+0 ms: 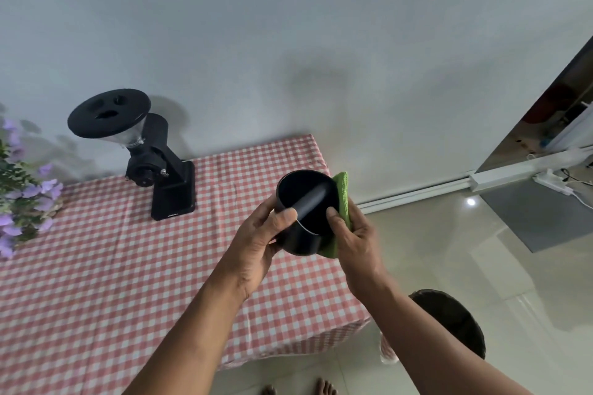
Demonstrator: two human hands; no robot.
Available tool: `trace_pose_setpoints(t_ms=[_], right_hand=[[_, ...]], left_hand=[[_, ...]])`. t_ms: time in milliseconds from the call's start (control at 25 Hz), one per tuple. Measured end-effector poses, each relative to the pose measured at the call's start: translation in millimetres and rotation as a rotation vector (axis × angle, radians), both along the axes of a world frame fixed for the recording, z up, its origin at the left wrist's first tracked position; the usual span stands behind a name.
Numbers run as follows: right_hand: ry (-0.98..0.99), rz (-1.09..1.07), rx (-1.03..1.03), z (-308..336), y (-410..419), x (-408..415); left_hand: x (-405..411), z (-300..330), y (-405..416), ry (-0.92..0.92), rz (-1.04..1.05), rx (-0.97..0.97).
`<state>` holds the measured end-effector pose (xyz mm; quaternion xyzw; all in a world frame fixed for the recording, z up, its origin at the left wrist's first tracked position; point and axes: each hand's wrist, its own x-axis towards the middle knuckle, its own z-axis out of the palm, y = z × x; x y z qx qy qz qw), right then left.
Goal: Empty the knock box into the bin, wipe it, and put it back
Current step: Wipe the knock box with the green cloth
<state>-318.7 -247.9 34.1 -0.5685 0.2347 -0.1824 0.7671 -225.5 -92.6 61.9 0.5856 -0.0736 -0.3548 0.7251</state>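
Knock box (305, 228), black and cylindrical, was held in the air between both hands, above the right end of the checked tablecloth (112, 282). Its open mouth was tilted up toward the camera; the knock bar (309, 202) crossed the opening on a slant.

Left hand (256, 250) gripped the box's left wall: thumb over the rim, its tip just beside the lower end of the bar, other fingers curled around the outer wall, mostly hidden behind the box.

Right hand (351, 234) pressed a green cloth (340, 199) flat against the box's right outer wall. The thumb lay on the near rim; the fingers were wrapped behind the cloth, out of sight, so whether they were spread or together could not be told. The cloth stuck out beyond the fingertips at the far side and showed again below the palm, under the box.

Well to the left of the left hand, a black coffee grinder (154, 154) stood on the tablecloth near the wall. Purple flowers (22, 196) at the far left edge. Below the right forearm, on the tiled floor (449, 250), a dark round bin (455, 317), partly covered by the arm.
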Motion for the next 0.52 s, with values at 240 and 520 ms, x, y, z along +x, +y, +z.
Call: trace_pose_setpoints(t_ms=[240,520], right_hand=[[-0.072,0.003,-0.063,17,15,-12],[-0.158,0.065,-0.159,23,29,-19]], left_hand=[[-3,1,-3,0.014,0.141,-0.088],[-2,-4,0,-0.054,0.261,-0.079]])
